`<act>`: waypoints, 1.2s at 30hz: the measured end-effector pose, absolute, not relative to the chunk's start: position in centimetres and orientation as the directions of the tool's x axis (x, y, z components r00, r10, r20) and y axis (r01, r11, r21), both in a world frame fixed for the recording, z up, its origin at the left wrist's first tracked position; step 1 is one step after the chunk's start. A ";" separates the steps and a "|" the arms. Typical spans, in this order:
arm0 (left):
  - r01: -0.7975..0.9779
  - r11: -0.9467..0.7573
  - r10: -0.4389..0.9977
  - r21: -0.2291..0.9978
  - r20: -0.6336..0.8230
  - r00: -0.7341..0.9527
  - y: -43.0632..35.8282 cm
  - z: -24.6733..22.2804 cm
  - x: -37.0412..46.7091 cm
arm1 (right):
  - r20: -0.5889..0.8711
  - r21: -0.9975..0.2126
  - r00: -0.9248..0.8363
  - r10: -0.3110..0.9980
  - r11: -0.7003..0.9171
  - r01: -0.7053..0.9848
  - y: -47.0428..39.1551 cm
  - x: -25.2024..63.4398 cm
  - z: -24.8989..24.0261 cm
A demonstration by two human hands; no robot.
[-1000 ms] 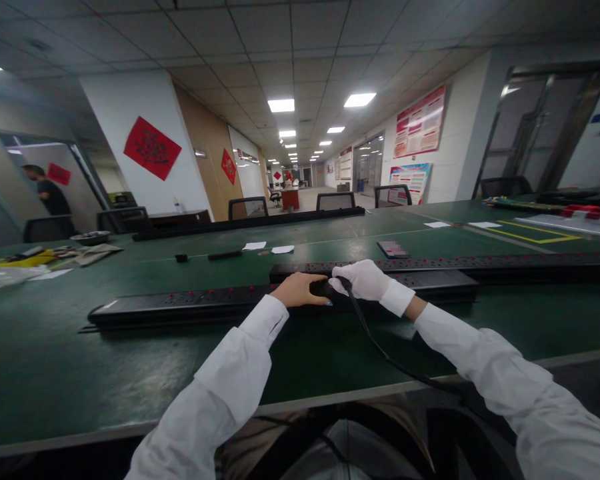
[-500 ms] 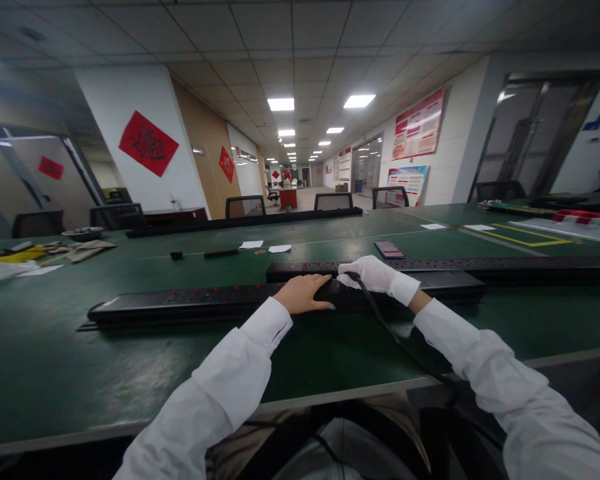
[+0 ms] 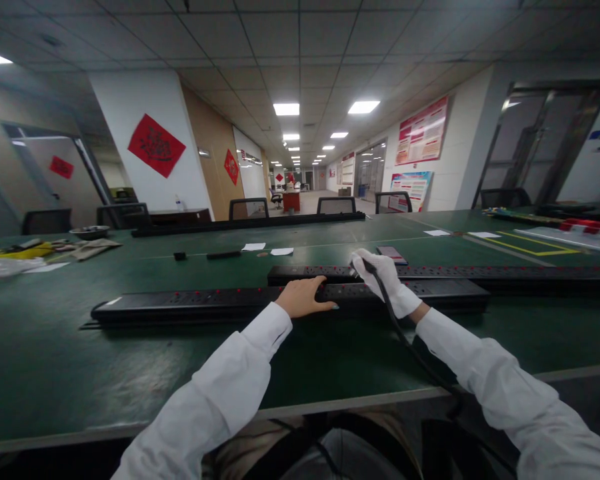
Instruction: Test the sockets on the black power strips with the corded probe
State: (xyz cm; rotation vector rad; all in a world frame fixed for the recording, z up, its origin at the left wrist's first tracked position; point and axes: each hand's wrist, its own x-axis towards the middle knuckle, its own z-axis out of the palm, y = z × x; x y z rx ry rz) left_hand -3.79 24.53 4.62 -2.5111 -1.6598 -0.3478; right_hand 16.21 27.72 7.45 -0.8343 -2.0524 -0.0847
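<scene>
My bare left hand (image 3: 306,297) rests on the near black power strip (image 3: 150,305), thumb and fingers spread apart across its body. This strip has a row of sockets with small red dots along its top. My right hand (image 3: 383,279), in a white glove, is closed around a black power plug (image 3: 367,265). The plug's metal prongs point up and left, raised above the strip and apart from it. From the plug a black cable (image 3: 405,340) runs down over the table's front edge. Behind lies a second long power strip (image 3: 525,275), partly hidden by the right hand.
A phone (image 3: 392,255) lies behind the gloved hand. Paper slips (image 3: 282,252) and small black pieces (image 3: 223,255) are spread on the green table (image 3: 190,387). Long dark bars (image 3: 240,224) line the far edge. A bowl (image 3: 89,232) and cloth (image 3: 96,249) sit at left, with chairs beyond.
My right hand has lifted the plug up and to the right, away from the near strip, and its prongs now show. My left hand stays on the strip. The view has tilted slightly.
</scene>
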 end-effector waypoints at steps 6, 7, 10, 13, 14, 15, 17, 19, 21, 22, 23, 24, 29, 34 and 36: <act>0.921 -0.377 0.909 0.098 0.231 0.347 24.6 4.8 -3.8 | 0.700 -0.191 -0.496 0.513 0.804 0.563 28.3 14.8 6.6; 0.921 -0.374 0.910 0.105 0.234 0.343 24.6 4.8 -3.8 | 0.687 -0.170 -0.516 0.512 0.803 0.572 28.4 14.5 6.3; 0.920 -0.370 0.909 0.126 0.253 0.331 24.7 4.7 -3.7 | 0.653 -0.093 -0.566 0.503 0.795 0.599 28.5 13.6 5.7; 0.912 -0.377 0.907 0.161 0.264 0.328 24.8 4.6 -3.8 | 0.605 -0.001 -0.615 0.506 0.773 0.634 28.7 13.1 5.5; 0.908 -0.380 0.907 0.176 0.265 0.328 24.9 4.6 -3.8 | 0.589 0.013 -0.623 0.515 0.765 0.644 28.8 13.0 5.5; 0.904 -0.383 0.906 0.190 0.268 0.327 24.9 4.6 -3.9 | 0.575 0.014 -0.625 0.528 0.758 0.652 28.9 12.9 5.5; 0.896 -0.391 0.902 0.210 0.279 0.328 25.0 4.6 -3.9 | 0.553 0.013 -0.622 0.555 0.741 0.672 29.1 12.7 5.5; 0.893 -0.393 0.901 0.220 0.288 0.326 25.0 4.5 -4.0 | 0.532 0.038 -0.626 0.569 0.723 0.689 29.3 12.5 5.6; 0.896 -0.384 0.905 0.223 0.283 0.317 25.0 4.6 -3.9 | 0.512 0.090 -0.641 0.572 0.707 0.702 29.3 12.3 5.7; 0.900 -0.374 0.910 0.223 0.278 0.309 25.0 4.6 -3.9 | 0.507 0.117 -0.646 0.572 0.696 0.708 29.2 12.2 5.8; 0.905 -0.363 0.914 0.221 0.272 0.300 25.0 4.6 -3.9 | 0.503 0.139 -0.647 0.573 0.685 0.715 29.2 12.2 5.9; 0.909 -0.355 0.918 0.218 0.267 0.294 25.0 4.6 -3.8 | 0.497 0.153 -0.650 0.575 0.680 0.717 29.1 12.1 6.0; 0.925 -0.329 0.924 0.188 0.266 0.275 24.9 4.6 -3.8 | 0.425 0.153 -0.666 0.614 0.676 0.721 28.9 11.5 6.1; 0.936 -0.326 0.923 0.135 0.261 0.284 24.7 4.4 -3.8 | 0.458 0.233 -0.660 0.595 0.636 0.735 28.2 11.4 5.3; 0.938 -0.329 0.920 0.108 0.263 0.292 24.6 4.4 -3.8 | 0.479 0.225 -0.664 0.574 0.651 0.725 28.0 11.6 5.0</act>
